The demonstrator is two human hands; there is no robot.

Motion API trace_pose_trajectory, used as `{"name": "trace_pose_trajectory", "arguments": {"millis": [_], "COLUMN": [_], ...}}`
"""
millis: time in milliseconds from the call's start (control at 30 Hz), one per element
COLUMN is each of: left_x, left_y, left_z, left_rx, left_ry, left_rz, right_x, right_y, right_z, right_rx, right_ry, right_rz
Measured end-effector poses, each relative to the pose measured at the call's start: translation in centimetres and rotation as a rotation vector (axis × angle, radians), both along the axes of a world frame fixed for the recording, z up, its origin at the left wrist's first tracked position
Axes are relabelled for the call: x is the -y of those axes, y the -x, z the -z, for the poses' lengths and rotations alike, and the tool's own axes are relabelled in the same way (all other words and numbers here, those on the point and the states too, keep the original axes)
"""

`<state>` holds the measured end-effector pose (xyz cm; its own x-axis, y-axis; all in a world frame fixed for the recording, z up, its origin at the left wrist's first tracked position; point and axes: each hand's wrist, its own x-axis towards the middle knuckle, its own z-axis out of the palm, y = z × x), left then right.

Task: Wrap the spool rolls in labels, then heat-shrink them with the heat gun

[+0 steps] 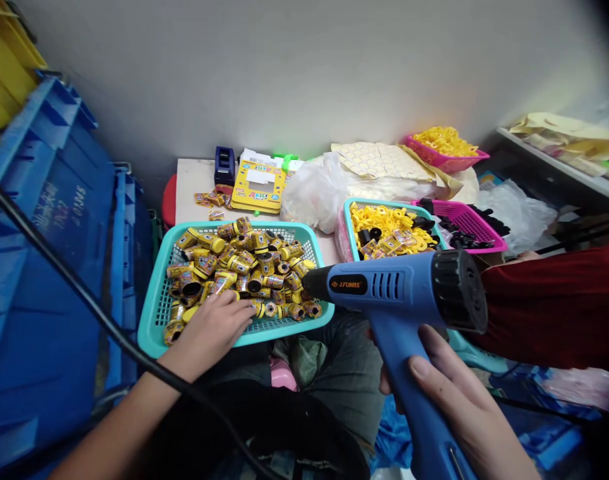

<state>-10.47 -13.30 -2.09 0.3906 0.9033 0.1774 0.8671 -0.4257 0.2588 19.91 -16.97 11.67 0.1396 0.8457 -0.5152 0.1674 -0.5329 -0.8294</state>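
My right hand (459, 400) is wrapped round the handle of a blue heat gun (399, 290), its dark nozzle pointing left at the pile in a teal basket (152, 317). The basket holds several small yellow-labelled cylinders (239, 263). My left hand (212, 330) rests palm down in the basket's near part, fingers spread and reaching among the cylinders. Whether the fingertips pinch one is hidden. The gun's black cord (84, 300) runs across my left forearm.
A second teal basket (357, 210) of yellow rings and a pink basket (467, 220) with black parts stand to the right. Blue crates (49, 253) are stacked on the left. A tape dispenser (224, 165), printed cards and plastic bags lie behind. A red sleeve (559, 307) shows at right.
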Motion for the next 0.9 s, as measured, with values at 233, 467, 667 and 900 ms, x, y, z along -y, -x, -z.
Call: {"name": "trace_pose_trajectory", "arguments": {"millis": [233,467,667,900], "left_x": [-2.6,-2.3,-2.1,1.4], "left_y": [-2.9,-4.3,-3.1,2.2], "left_z": [-1.0,-2.3,-1.2,-2.3], "left_rx": [-0.339,-0.370,-0.091,0.359], "left_ry": [0.204,0.154,0.291,0.051], "left_rz": [-0.126,-0.119,-0.108,-0.622], "right_x": [0.8,0.5,0.5,1.2], "right_y": [-1.3,-2.3,-2.4,-2.4], "right_z": [0.3,1.0,1.1,0.3], "right_rx": [-0.151,-0.186,-0.188,-0.222], "right_ry": [0.060,0.037,0.034,0.202], "right_rz": [0.043,0.032,0.039,-0.003]}}
